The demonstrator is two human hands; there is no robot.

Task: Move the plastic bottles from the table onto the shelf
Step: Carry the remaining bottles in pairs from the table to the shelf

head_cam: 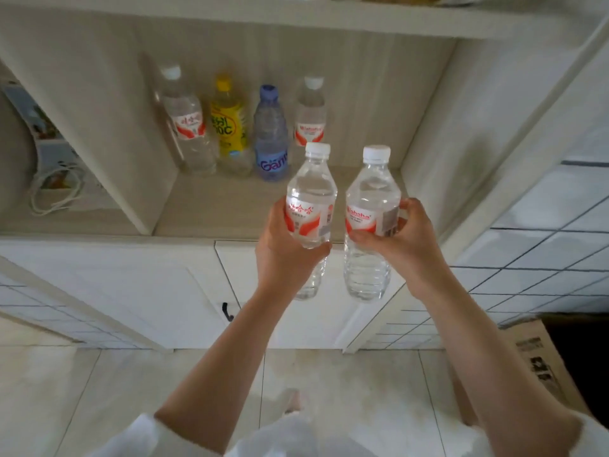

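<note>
My left hand (286, 249) grips a clear water bottle (311, 189) with a white cap and red-and-white label, held upright. My right hand (400, 240) holds a second, similar clear bottle (370, 192) beside it. Both bottles hang in front of the open shelf (211, 209), just before its front edge. At the back of the shelf stand several bottles in a row: a clear one with a red label (188, 123), a yellow one (229, 123), a blue one (271, 136) and another clear one (310, 110), partly hidden behind the left-hand bottle.
White cabinet doors (164, 285) with a black handle (227, 311) lie below the shelf. A left compartment holds a coiled white cable (56, 192). A cardboard box (540, 361) stands on the tiled floor at the right. An upper shelf board (296, 14) spans overhead.
</note>
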